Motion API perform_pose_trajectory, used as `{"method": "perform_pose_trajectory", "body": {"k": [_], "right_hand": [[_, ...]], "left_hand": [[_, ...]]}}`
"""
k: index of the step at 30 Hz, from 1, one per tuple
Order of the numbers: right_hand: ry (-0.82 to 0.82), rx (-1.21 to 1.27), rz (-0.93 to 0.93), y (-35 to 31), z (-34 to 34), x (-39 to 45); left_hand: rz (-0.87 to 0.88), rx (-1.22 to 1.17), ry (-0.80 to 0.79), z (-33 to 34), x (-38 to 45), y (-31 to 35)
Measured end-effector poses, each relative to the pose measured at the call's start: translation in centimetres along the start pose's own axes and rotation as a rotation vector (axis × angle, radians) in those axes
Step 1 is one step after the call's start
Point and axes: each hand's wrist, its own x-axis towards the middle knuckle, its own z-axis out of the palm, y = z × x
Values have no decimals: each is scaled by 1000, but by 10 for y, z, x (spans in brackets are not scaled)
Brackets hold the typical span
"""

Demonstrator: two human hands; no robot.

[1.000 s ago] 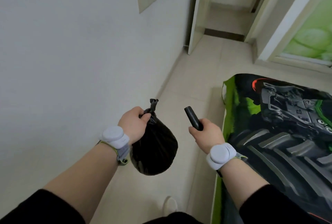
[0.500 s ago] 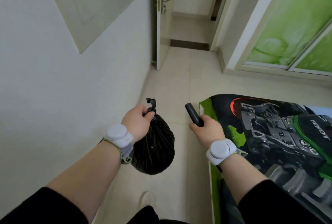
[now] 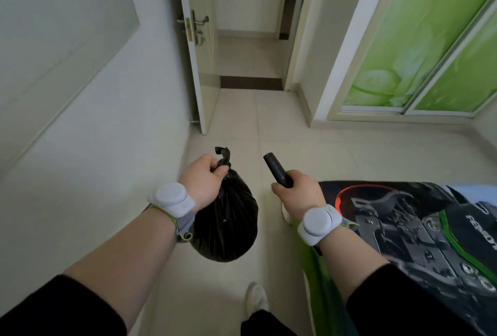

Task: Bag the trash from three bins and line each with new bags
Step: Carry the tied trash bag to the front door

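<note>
My left hand [image 3: 201, 181] grips the knotted neck of a full black trash bag [image 3: 226, 222], which hangs below my fist over the tiled floor. A short tail of the knot sticks up above my fingers. My right hand [image 3: 298, 195] holds a black roll of new bags [image 3: 277, 170], its free end pointing up and forward. No bin is in sight.
A white wall [image 3: 80, 133] runs along my left. A bed with a green and black printed cover [image 3: 416, 241] lies at my right. Ahead, a white door [image 3: 199, 66] stands open onto a hallway. Green sliding wardrobe doors [image 3: 419, 39] stand at the far right. My shoe [image 3: 256, 298] is on the floor.
I have moved forward along the gap between wall and bed; the open doorway is nearer and more of it shows. Both hands keep the same hold.
</note>
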Motion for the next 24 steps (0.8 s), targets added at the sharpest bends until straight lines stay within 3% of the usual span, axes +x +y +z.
{"method": "perform_pose_trajectory", "body": {"k": [12, 24], "right_hand": [[-18, 5, -14, -42, -54, 279], [64, 29, 88, -98, -62, 507]], "left_hand": [[-16, -24, 24, 32, 257, 83], [75, -19, -115, 49, 517, 132]]}}
